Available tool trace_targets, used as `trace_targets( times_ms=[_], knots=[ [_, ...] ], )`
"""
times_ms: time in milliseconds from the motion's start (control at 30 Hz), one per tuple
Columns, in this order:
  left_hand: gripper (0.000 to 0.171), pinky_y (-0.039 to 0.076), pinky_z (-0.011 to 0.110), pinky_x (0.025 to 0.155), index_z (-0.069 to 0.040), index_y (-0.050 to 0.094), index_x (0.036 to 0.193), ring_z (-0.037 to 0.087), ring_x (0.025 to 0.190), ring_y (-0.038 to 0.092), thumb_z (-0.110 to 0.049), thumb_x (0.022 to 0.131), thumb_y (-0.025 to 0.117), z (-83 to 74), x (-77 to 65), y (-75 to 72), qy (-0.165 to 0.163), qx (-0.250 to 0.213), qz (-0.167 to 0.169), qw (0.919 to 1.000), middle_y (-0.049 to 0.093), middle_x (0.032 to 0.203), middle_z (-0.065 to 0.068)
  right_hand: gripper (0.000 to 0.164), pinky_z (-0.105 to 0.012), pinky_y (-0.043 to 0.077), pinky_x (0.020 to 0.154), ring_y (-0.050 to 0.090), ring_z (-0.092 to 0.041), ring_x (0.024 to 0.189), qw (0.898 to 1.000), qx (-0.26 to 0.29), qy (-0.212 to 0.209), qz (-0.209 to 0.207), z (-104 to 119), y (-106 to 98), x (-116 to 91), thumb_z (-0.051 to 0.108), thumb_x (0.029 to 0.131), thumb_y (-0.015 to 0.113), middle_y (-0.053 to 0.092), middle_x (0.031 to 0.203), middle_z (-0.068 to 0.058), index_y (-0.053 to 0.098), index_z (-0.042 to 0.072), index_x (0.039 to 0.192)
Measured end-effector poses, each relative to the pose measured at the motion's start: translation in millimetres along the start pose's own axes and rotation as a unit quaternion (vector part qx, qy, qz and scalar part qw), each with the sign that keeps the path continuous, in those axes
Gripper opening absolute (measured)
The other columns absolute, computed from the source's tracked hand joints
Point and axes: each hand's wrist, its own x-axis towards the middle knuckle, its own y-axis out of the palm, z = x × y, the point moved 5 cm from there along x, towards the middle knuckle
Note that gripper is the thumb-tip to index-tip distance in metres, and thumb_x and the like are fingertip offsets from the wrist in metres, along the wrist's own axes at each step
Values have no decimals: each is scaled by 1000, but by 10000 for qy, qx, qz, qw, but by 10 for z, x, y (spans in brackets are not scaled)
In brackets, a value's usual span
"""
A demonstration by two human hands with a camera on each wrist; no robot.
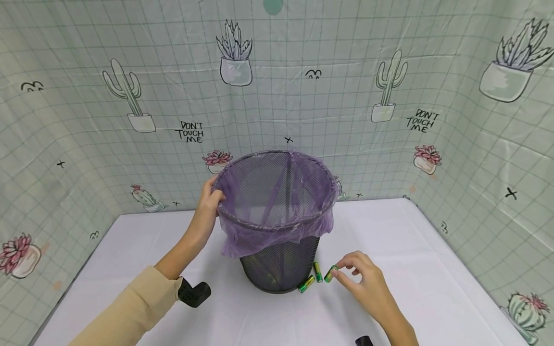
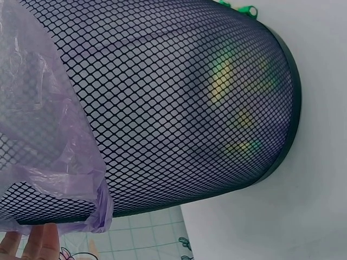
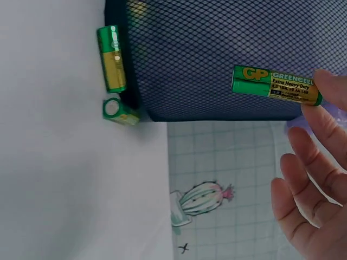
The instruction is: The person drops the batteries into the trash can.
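A black mesh wastebasket (image 1: 281,269) stands on the white table, lined with a purple plastic bag (image 1: 246,240) folded over its rim. My left hand (image 1: 209,204) grips that rim at the left side, fingers over the bag. Between thumb and index finger, my right hand (image 1: 363,283) pinches a green and gold AA battery (image 3: 276,85) by one end, right of the basket's base. Two similar batteries lie on the table beside the base: one battery (image 1: 306,283) slanted, another battery (image 1: 318,272) just behind it. Through the mesh, blurred green and yellow shapes (image 2: 222,81) show low inside the basket.
A white cloth (image 1: 151,250) covers the table. Behind and at both sides hangs a gridded curtain (image 1: 277,105) printed with cacti. A black device (image 1: 194,293) sits at the left wrist, and part of another black device (image 1: 364,340) shows by the right wrist.
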Motion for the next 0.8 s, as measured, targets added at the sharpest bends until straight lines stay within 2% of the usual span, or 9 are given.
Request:
trace_targets(
  times_ms=[333,533,800],
  knots=[
    [64,29,38,95,-11,16,146,27,121,33,-17,84,32,15,0,-5,35,146,-33,9999,26,146,11,14,-19,45,73,50,0,90,9985,-54,-503,-227,249,-292,258,11,76,73,59,92,11,64,18,83],
    [64,29,39,96,-11,15,146,27,122,33,-17,84,32,15,-2,-10,3,161,-39,9999,26,146,11,16,-14,40,75,49,0,92,9954,157,-871,-354,427,-469,425,6,76,72,59,94,8,64,16,84],
    [64,29,37,95,-11,16,146,26,118,35,-16,84,32,0,3,-1,-17,101,-37,9999,28,144,12,21,-14,39,77,50,-1,91,9883,448,-1331,-594,677,-692,628,-1,73,71,61,94,3,64,14,86]
  ],
)
